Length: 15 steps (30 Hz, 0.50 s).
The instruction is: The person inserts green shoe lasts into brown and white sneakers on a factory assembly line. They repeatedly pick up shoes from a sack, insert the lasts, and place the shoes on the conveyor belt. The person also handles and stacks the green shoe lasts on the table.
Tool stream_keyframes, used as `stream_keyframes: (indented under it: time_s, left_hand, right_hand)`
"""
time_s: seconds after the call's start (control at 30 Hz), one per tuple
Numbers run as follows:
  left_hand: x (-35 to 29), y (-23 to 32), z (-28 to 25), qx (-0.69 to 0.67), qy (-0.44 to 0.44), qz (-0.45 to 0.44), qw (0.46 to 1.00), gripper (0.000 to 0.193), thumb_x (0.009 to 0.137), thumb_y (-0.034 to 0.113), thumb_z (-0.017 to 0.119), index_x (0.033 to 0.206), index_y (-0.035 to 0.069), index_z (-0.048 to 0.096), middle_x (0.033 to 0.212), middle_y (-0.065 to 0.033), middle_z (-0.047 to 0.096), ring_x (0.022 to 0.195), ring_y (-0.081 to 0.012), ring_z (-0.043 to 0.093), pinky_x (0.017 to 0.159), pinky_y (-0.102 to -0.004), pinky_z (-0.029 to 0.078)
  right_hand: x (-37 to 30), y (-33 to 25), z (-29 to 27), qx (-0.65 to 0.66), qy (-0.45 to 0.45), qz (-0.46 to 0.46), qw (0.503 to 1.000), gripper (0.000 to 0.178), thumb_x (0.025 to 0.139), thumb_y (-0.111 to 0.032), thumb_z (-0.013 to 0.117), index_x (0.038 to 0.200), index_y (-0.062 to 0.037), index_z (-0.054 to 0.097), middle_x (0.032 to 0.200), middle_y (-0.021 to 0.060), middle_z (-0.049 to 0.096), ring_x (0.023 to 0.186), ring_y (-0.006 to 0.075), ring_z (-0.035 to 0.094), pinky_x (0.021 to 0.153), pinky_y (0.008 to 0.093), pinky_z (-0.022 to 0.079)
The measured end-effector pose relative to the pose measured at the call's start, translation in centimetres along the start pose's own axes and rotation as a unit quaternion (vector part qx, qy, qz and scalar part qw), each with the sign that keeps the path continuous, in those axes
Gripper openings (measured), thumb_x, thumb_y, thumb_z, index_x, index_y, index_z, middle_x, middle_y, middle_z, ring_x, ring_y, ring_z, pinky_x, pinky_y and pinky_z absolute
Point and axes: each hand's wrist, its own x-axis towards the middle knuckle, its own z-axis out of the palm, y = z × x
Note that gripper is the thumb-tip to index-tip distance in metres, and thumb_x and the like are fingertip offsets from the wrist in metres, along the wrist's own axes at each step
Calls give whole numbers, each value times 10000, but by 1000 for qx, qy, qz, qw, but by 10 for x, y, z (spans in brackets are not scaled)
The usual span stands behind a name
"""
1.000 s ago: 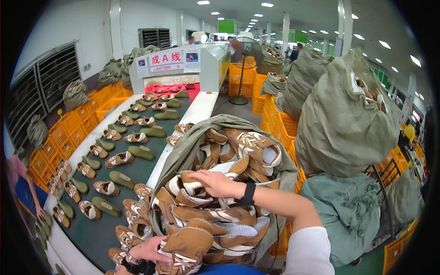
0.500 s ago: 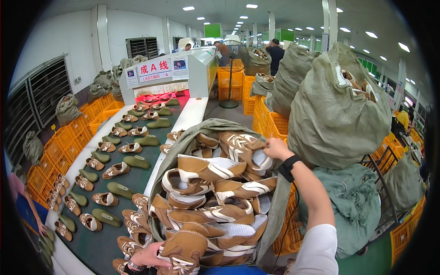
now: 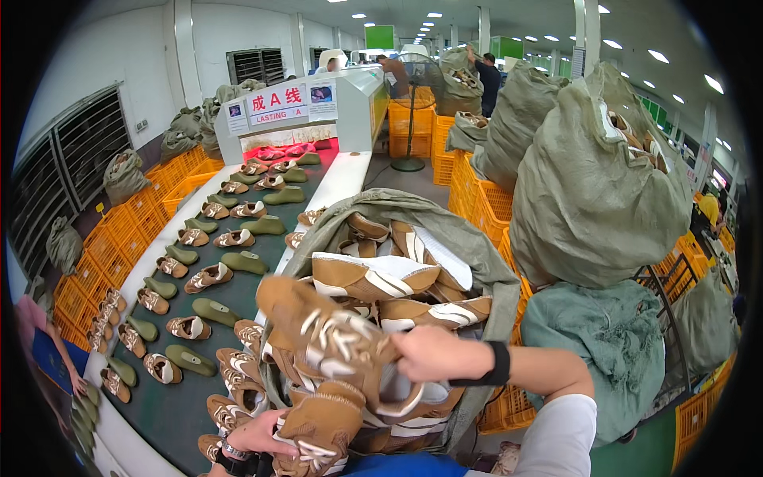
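Note:
My right hand (image 3: 441,354) is closed around the heel end of a brown sneaker upper (image 3: 330,330) with white laces, blurred by motion. Low in the view, my left hand (image 3: 266,433) grips another brown sneaker upper (image 3: 322,417), its toe pointing away from me. The two uppers overlap in front of an opened grey-green sack (image 3: 505,298) full of similar brown-and-white uppers. To the left, a dark green conveyor belt (image 3: 238,306) carries rows of uppers and olive-green shoe lasts (image 3: 214,312). Several uppers (image 3: 226,413) are lined up along the belt edge, beside my left hand.
Large filled sacks (image 3: 600,191) and orange crates (image 3: 485,208) stand at the right, with a teal cloth bundle (image 3: 596,350). A machine housing (image 3: 350,111) spans the belt ahead. Another person's hand (image 3: 78,383) rests by lasts at the far left.
My right hand has drawn an upper from the sack's far side, moving it toward me and left, beside the upper in my left hand. The left hand stays nearly still.

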Motion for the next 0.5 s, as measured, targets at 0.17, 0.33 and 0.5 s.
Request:
stream_keyframes:
  time_s: [0.17, 0.33, 0.5]
  left_hand:
    - [-2, -3, 1, -10, 12, 2, 1000, 750, 711, 155, 828, 1330, -11, 438, 1186, -52, 611, 1079, -108, 539, 949, -286, 428]
    - [-3, -2, 1, -3, 28, -14, 999, 753, 709, 173, 830, 1327, -11, 440, 1191, -50, 607, 1072, -110, 538, 942, -286, 429]
    - [-4, 3, 3, -19, 25, -24, 999, 757, 719, 193, 825, 1332, -17, 432, 1201, -58, 598, 1064, -114, 535, 943, -282, 427]
  right_hand:
    - [8, 40, -23, 72, -129, -97, 984, 515, 885, -312, 561, 1253, 37, 471, 880, 215, 651, 751, 324, 656, 680, 404, 530]
    - [32, 160, -64, -17, -24, 161, 987, 544, 800, -385, 673, 1146, 31, 617, 1011, 149, 684, 762, 239, 667, 729, 331, 538]
    - [19, 224, 7, -278, 55, 255, 924, 394, 726, -306, 686, 959, -1, 595, 833, 222, 662, 840, 381, 660, 760, 441, 536]
